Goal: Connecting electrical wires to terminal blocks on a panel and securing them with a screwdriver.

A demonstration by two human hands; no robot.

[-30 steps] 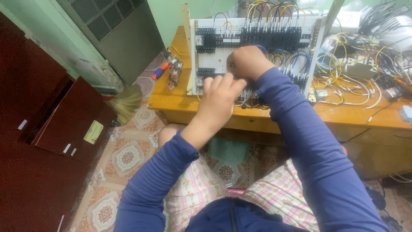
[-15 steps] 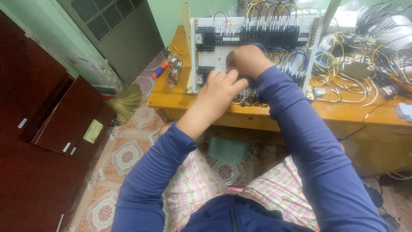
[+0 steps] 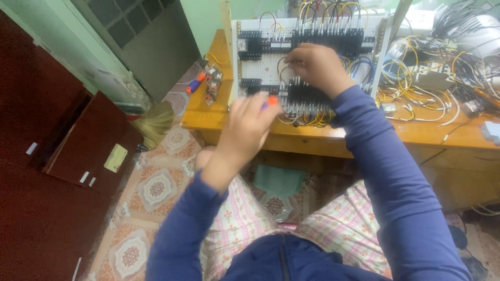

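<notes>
While right hand (image 3: 317, 66) touches wiring panel (image 3: 271, 67), left hand (image 3: 249, 127) grips screwdriver (image 3: 270, 101).

Count at bench: one upright perforated wiring panel (image 3: 271, 65); one wooden table (image 3: 312, 138); two screwdrivers with orange-and-blue handles, one in the left hand (image 3: 249, 125), one lying on the table's left end (image 3: 195, 82); one broom (image 3: 153, 122); one green cloth (image 3: 278, 179) on the floor.
</notes>
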